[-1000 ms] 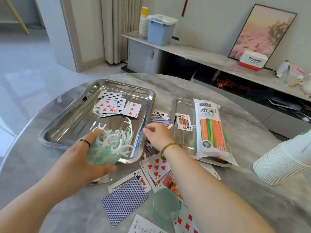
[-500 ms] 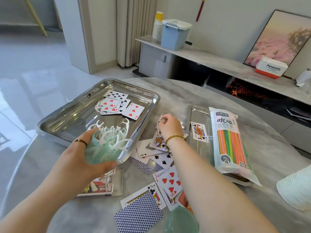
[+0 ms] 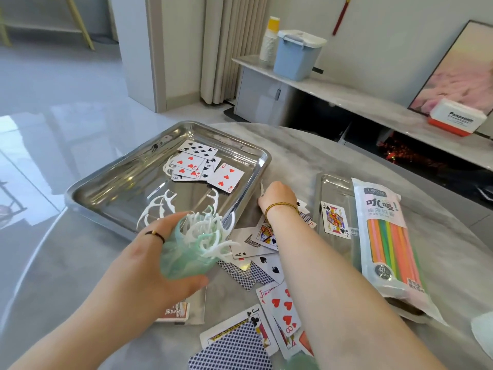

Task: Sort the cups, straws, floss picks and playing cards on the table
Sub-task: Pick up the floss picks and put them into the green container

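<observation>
Left hand grips a green cup, seemingly ready for the floss pick the right hand pinches from the cards.

Glossy pale floor, beige curtain, white wall, and a marble-topped sideboard bearing a leaning framed picture.

- Left hand is curled round a green cup, thumb underneath, with the forearm reaching in from the lower left.
- Right hand is back-up with fingers curled down, pinching a white floss pick, forearm stretched forward.
</observation>
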A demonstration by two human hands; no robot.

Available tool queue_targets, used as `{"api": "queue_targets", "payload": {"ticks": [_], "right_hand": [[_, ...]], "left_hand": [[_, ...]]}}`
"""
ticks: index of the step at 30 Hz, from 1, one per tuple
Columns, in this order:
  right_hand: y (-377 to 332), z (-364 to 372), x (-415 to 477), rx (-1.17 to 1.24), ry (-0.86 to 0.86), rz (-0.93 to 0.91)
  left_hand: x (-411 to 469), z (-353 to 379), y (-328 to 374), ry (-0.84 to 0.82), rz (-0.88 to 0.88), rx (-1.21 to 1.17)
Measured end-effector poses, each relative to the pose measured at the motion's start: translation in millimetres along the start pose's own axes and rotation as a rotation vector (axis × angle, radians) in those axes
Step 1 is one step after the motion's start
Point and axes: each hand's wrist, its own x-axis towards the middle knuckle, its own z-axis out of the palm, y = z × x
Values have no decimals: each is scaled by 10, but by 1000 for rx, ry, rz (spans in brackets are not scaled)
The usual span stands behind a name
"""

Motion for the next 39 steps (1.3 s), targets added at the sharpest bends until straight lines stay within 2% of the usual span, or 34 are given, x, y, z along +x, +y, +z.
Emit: {"api": "queue_targets", "payload": {"ticks": [5, 15, 28, 31, 36, 39], "right_hand": [[51, 6, -116, -147, 21, -152], [119, -152, -195, -194, -163, -174], [378, -311, -430, 205, -270, -147], [373, -462, -582, 374, -280, -145], [249, -904, -1134, 839, -274, -291], [178, -1031, -1474, 819, -327, -407]], "left_hand": [[-5, -2, -9, -24, 11, -23], [-8, -3, -25, -25, 50, -14], [-3, 34, -81, -42, 34, 100], [-13, 57, -92, -71, 47, 117], [-53, 74, -76, -80, 71, 200], [-84, 124, -52, -103, 103, 240]]}}
